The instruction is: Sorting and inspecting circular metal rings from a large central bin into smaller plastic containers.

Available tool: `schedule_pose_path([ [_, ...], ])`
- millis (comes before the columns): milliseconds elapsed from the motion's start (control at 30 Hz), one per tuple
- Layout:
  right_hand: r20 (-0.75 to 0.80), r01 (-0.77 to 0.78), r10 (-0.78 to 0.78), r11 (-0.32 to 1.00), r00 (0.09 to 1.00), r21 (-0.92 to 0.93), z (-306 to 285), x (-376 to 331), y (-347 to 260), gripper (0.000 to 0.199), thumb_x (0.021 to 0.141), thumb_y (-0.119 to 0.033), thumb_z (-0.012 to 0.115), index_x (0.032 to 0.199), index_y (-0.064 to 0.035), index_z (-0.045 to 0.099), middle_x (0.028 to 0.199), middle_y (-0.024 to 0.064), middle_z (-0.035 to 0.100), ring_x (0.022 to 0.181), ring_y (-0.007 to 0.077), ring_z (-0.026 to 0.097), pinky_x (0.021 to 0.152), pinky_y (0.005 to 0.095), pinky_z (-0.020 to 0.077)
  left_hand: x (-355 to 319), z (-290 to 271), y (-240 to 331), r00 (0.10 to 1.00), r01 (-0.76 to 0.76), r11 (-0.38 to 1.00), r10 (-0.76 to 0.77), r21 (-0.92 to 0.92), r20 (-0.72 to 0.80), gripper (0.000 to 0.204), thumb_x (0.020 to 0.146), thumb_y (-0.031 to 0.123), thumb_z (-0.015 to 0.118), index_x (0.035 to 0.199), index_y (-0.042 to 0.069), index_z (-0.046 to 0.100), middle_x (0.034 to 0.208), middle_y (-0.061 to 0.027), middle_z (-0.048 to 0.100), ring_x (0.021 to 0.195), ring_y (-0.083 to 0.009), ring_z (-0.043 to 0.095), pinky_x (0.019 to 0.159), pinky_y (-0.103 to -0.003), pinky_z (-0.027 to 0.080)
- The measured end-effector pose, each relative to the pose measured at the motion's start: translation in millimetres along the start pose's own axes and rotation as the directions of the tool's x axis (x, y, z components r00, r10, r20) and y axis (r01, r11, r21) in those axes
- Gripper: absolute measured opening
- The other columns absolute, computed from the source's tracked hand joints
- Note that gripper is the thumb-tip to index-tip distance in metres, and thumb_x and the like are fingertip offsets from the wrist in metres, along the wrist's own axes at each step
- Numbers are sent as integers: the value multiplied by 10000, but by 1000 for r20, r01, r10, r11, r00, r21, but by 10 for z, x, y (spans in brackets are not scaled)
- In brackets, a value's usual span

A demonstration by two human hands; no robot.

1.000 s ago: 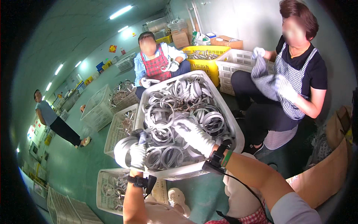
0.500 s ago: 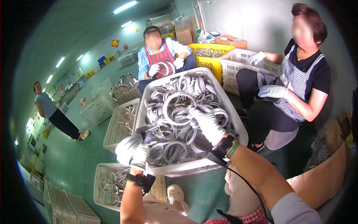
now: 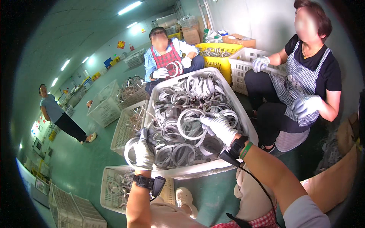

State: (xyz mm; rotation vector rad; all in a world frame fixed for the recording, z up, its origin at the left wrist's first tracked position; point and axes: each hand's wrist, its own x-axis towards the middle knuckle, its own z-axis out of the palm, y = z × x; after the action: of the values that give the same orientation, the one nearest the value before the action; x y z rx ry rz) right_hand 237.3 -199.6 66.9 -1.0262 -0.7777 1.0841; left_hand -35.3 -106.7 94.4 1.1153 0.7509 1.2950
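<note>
left hand: the gloved left hand (image 3: 144, 155) is closed on a few pale rings (image 3: 130, 152), held over the near left corner of the tub.
right hand: the gloved right hand (image 3: 220, 127) grips the right edge of one large ring (image 3: 179, 123), its round face turned toward the wearer, above the heap.
white tub: the white tub (image 3: 205, 168) stands in front of the wearer, filled with a heap of loose rings (image 3: 197, 88), many leaning or overlapping.
crates: a white crate (image 3: 121, 133) with thin metal pieces sits beside the tub's left wall; a lower crate (image 3: 107, 192) is nearer, at the left; a yellow crate (image 3: 222, 68) stands beyond the far right corner.
across the tub: a person in a red checked apron (image 3: 167, 57) holds pale rings too.
right side: a seated person in a checked apron (image 3: 294, 89) wears white gloves.
</note>
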Motion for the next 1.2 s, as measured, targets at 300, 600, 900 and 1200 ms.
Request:
schedule_pose_path([
  [300,340,79,15,962,940,-261,187,-185,-34,157,888,-83,620,1033,-35,659,856,-25,632,768,52,566,669,203,456,-57,123,-142,978,132,987,-114,-92,177,145,936,170,586,974,32,610,784,-29,615,580,-93,482,540,-214,441],
  [600,347,151,-81,972,934,-181,289,-195,74,105,895,-122,613,937,-36,657,760,-45,590,702,37,514,616,217,421,-219,199,-227,896,-434,603,210,669,392,232,947,213,503,902,30,639,782,-86,640,658,-198,577,581,-317,440],
  [900,347,401,-255,790,903,-464,470,-246,50,349,876,-270,645,1113,-16,621,997,156,666,890,207,615,800,332,474,-587,415,119,879,-471,468,315,748,357,223,951,182,506,857,49,658,623,-32,592,533,-137,520,505,-320,396],
  [1200,104,76,-84,994,991,78,572,-223,3,311,955,-297,528,1137,-59,612,967,-1,642,950,106,569,895,254,449,-575,575,-59,876,-439,548,85,712,475,310,928,303,604,808,25,670,589,7,547,489,-85,450,430,-287,338],
])
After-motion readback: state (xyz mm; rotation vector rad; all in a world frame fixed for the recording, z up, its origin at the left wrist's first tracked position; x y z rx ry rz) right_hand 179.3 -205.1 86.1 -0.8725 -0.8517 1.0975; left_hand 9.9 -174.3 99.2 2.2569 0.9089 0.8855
